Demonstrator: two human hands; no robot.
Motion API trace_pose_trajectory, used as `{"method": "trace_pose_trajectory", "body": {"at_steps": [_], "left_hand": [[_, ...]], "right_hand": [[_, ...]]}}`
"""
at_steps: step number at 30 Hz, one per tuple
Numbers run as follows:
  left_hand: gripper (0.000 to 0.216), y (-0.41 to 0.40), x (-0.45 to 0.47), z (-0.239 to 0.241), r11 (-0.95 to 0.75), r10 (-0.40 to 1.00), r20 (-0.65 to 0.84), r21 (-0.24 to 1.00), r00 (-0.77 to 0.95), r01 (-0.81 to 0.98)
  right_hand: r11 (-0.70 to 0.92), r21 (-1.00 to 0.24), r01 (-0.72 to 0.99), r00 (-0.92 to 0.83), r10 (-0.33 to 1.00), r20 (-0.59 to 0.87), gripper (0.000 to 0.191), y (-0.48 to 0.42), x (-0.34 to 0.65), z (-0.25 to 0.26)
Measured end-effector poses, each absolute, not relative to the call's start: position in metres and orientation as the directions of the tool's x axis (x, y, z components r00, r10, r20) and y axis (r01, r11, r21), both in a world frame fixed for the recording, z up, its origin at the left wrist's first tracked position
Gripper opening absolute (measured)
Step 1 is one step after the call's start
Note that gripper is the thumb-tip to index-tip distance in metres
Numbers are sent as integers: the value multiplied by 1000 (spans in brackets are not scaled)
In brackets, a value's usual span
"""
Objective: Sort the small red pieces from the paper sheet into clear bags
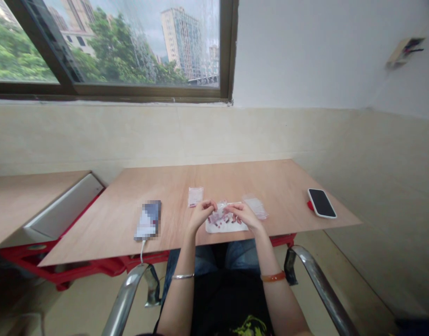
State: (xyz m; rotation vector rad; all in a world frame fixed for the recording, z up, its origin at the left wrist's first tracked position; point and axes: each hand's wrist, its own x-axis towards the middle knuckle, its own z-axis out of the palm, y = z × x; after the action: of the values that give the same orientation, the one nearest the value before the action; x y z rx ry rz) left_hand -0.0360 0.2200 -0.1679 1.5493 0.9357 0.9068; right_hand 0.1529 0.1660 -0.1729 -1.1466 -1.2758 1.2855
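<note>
My left hand (201, 212) and my right hand (242, 213) meet over a small clear plastic bag (218, 215) near the table's front edge, and both pinch it between the fingertips. Under them lies a white sheet (224, 227) with several small reddish pieces on it. One filled clear bag (195, 196) lies just beyond my left hand. A further clear bag (256, 206) lies to the right of my right hand.
The light wooden table (158, 186) stands against a tiled wall under a window. A phone on a white cable (148, 219) lies at the left, another phone (321, 203) at the far right edge. Metal chair arms (317, 284) flank my lap.
</note>
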Motion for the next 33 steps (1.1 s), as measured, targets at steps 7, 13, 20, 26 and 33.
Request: {"method": "trace_pose_trajectory", "body": {"at_steps": [7, 13, 20, 26, 33], "left_hand": [[13, 214, -29, -163, -201, 929, 154, 973, 336, 111], [20, 203, -16, -147, -199, 917, 163, 978, 364, 62], [33, 186, -3, -140, -184, 798, 116, 981, 592, 55], [33, 190, -9, -145, -150, 820, 96, 987, 564, 51], [26, 193, -9, -146, -103, 850, 64, 994, 523, 46]], "right_hand": [[-10, -999, 53, -124, 992, -17, 35, 160, 158, -175], [15, -1000, 0, -36, 999, 15, 34, 160, 155, -169], [-26, -952, -305, -10, 1000, -24, 33, 157, 148, -168], [-118, -908, -403, -130, 989, -71, 31, 154, 149, -166], [-75, -936, -343, -69, 996, -55, 29, 153, 147, -161]]}}
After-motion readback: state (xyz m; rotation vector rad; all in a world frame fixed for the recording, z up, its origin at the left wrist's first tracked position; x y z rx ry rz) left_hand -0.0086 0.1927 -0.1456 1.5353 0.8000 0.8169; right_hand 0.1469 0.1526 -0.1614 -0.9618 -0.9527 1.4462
